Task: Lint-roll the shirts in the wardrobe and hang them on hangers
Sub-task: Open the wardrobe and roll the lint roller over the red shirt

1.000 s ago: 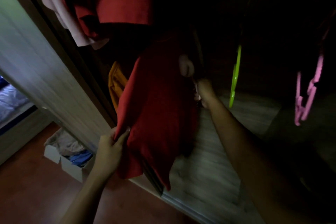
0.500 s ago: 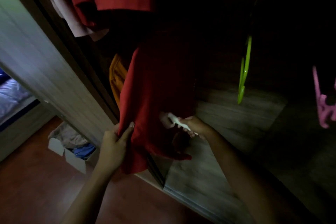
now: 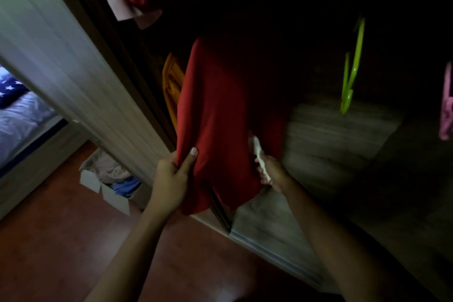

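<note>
Dim wardrobe (image 3: 331, 135) fills my view, with a cardboard box (image 3: 110, 186) on the floor (image 3: 61, 240) at 8 o'clock. At the centre hangs the red shirt (image 3: 228, 105); my left hand (image 3: 169, 179) pinches its lower edge. My right hand (image 3: 275, 173) grips the white lint roller (image 3: 258, 154), its head against the shirt. A green hanger (image 3: 351, 73) hangs at 2 o'clock, a pink hanger (image 3: 447, 110) at 3.

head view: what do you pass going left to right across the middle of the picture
blue star-print bedding, pale wood-grain wardrobe door, yellow-orange garment, red hanging shirt, lime green plastic hanger, pink plastic hanger
</note>
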Demonstrator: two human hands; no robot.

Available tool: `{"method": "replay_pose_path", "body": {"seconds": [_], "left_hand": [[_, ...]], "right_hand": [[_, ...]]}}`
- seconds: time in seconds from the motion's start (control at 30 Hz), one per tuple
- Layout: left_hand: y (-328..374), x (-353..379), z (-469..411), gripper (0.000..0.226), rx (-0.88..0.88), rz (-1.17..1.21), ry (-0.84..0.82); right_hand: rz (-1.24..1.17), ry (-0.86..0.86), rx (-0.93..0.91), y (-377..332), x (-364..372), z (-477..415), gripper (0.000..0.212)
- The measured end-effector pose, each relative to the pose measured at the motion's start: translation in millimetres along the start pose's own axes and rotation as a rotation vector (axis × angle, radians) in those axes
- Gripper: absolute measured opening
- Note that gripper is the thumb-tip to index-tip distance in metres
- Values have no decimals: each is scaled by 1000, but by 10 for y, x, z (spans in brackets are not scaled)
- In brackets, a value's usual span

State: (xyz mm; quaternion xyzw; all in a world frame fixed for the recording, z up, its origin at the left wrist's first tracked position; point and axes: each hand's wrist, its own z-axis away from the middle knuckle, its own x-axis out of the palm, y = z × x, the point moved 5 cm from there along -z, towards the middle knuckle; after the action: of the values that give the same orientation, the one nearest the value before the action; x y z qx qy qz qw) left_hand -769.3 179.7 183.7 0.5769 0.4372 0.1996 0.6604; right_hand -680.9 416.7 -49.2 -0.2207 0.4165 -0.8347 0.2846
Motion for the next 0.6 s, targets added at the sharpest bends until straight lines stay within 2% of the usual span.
{"method": "replay_pose_path", "body": {"seconds": [0.2, 0.3, 0.43, 0.5, 0.6], "left_hand": [[-85, 143, 45, 29, 22, 45, -87], [-197, 260, 44, 33, 73, -1, -139], [-314, 528, 192, 30, 109, 5, -281], [-373, 642, 340, 20, 120, -13, -331], [-455, 860, 652, 22, 188, -88, -415]], "right_hand": [[125, -105, 104, 726, 115, 587, 42], [178, -73, 101, 919, 54, 950, 43], [47, 157, -24, 1083, -91, 1480, 43], [16, 322, -86, 1181, -154, 1776, 37], [62, 612, -178, 1398, -211, 2291, 35]]}}
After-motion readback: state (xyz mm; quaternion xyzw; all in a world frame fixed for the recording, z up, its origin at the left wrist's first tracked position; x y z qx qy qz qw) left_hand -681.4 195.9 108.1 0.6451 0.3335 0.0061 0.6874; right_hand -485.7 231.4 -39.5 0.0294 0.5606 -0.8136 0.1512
